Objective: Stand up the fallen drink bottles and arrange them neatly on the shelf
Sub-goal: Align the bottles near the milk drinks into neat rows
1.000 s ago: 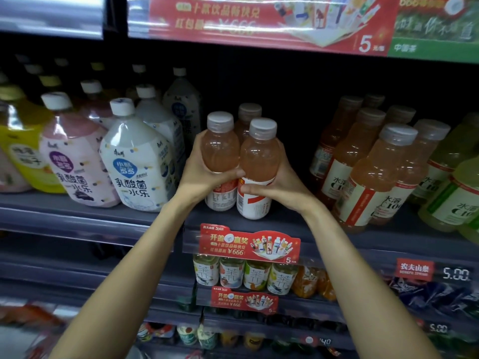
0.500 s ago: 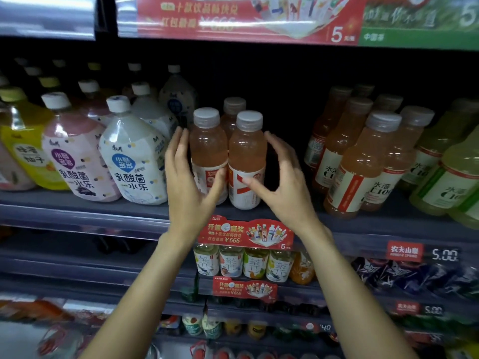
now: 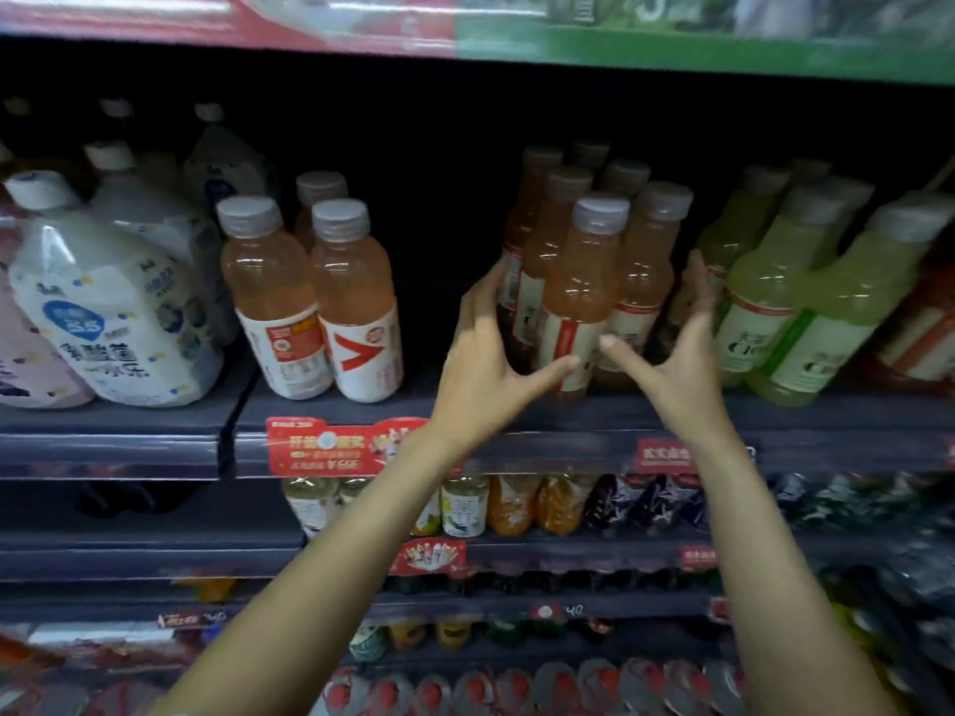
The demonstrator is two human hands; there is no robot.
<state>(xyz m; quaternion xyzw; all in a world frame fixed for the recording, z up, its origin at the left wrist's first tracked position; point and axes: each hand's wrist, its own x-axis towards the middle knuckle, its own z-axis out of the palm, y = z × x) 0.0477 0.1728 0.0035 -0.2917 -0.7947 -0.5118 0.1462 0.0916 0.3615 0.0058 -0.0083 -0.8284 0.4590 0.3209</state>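
Both hands spread around the orange bottles [image 3: 584, 297] at 3 o'clock on the shelf [image 3: 517, 413]. Left hand [image 3: 483, 364]: fingers apart, tips on the group's left side, thumb across the front label. Right hand [image 3: 677, 354]: fingers apart, reaching round the right side, thumb near the front; contact unclear from blur. Pink bottles [image 3: 315, 297] stand upright at 9 o'clock, well apart from the hands. Green bottles [image 3: 806, 302] lean just right of the orange group.

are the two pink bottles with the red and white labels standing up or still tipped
Standing. Both pink bottles rest on their bases on the shelf, caps up, side by side; neither hand touches them.
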